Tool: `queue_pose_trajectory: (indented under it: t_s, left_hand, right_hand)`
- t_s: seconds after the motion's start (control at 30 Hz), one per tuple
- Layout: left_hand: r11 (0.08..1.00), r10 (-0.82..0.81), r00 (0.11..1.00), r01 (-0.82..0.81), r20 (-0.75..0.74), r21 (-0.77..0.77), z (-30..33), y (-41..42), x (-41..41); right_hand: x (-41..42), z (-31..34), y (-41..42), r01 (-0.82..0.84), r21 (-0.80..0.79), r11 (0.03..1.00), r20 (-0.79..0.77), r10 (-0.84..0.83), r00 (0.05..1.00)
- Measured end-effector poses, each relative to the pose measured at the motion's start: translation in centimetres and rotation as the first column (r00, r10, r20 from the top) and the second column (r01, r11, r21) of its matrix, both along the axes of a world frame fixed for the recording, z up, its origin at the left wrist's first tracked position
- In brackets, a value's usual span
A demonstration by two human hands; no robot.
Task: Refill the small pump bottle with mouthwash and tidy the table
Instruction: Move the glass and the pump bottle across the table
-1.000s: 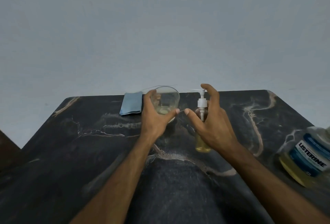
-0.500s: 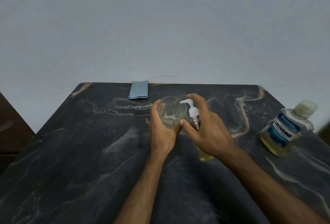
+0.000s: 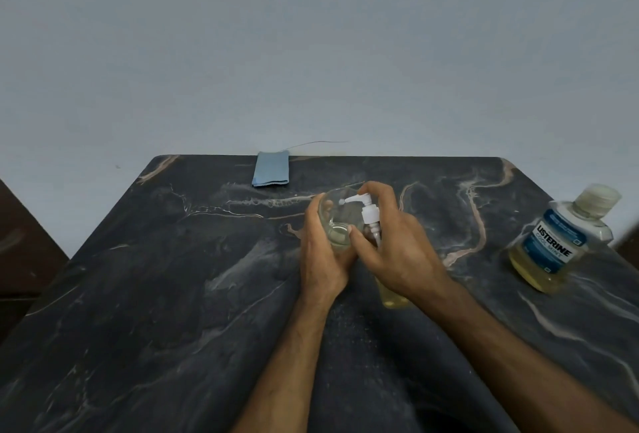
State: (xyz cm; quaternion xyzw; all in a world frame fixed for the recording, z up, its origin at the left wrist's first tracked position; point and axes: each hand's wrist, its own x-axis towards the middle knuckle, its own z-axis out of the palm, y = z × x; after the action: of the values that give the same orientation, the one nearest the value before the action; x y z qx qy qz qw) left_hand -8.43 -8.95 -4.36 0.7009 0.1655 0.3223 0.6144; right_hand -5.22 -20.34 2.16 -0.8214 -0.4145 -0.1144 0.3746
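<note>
Two hands, one pump bottle, one glass, one mouthwash bottle, seemingly one cloth.

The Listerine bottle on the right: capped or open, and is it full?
Capped and only partly full. The Listerine bottle stands on the table with its cap on, and yellow liquid fills only its lower part.

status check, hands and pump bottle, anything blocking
Left hand grips glass. Right hand holds pump bottle, nozzle over glass. Mouthwash bottle capped, off right; blue cloth at far edge. Nothing blocking.
</note>
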Motion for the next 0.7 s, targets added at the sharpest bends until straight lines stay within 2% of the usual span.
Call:
queue_pose_trajectory:
  t_s: [0.1,0.23,0.5,0.7]
  left_hand:
    - [1.0,0.004,1.0,-0.004,0.015,0.0,0.0,0.1,-0.1]
    - [0.997,0.025,1.0,-0.026,0.019,0.078,0.1,0.0,-0.2]
    - [0.994,0.014,1.0,-0.015,0.004,0.111,0.0,0.1,0.0]
    - [0.99,0.032,0.999,-0.034,0.013,0.14,-0.1,0.2,0.1]
  right_hand:
    - [0.0,-0.1,0.1,0.003,0.012,1.0,0.004,-0.003,1.0]
    - [0.2,-0.2,-0.2,0.044,0.013,0.999,-0.027,-0.044,0.999]
    - [1.5,0.2,-1.1,0.174,-0.004,0.985,0.013,-0.174,0.985]
    - [2.0,0.4,-1.4,0.197,0.014,0.98,-0.004,-0.197,0.98]
